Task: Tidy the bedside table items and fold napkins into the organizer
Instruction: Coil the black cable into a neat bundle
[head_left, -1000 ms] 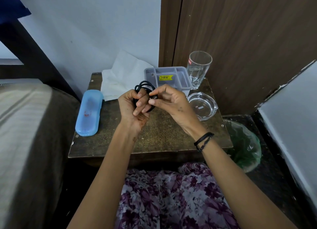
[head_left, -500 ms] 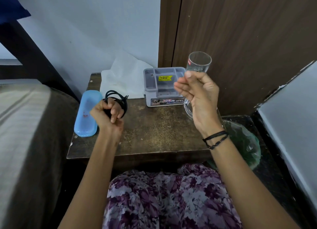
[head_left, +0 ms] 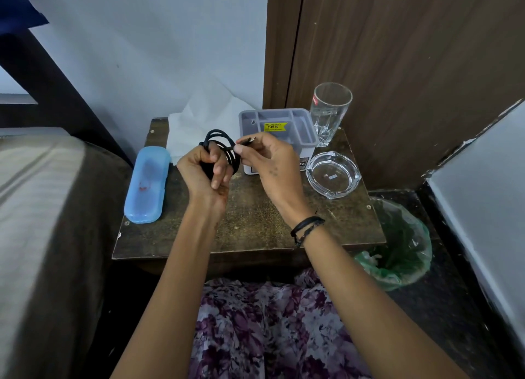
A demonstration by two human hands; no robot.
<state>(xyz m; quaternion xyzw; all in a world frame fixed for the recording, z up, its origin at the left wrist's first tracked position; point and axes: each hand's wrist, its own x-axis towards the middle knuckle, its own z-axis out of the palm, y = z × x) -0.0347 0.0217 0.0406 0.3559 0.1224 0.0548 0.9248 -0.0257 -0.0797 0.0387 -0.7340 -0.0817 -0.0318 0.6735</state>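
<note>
Gripping a coiled black cable (head_left: 220, 148) above the tabletop (head_left: 255, 222), the left hand (head_left: 204, 171) has its fingers closed around the loops; the right hand (head_left: 270, 160) pinches the cable's plug end. Behind: grey organizer (head_left: 301, 128), white napkin (head_left: 199, 117), glass (head_left: 329, 111); blue case (head_left: 146, 184) at left.

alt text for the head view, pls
Left hand holds a coiled black cable above a bedside table; right hand pinches its plug end. Behind: grey organizer, white napkin, glass.
</note>
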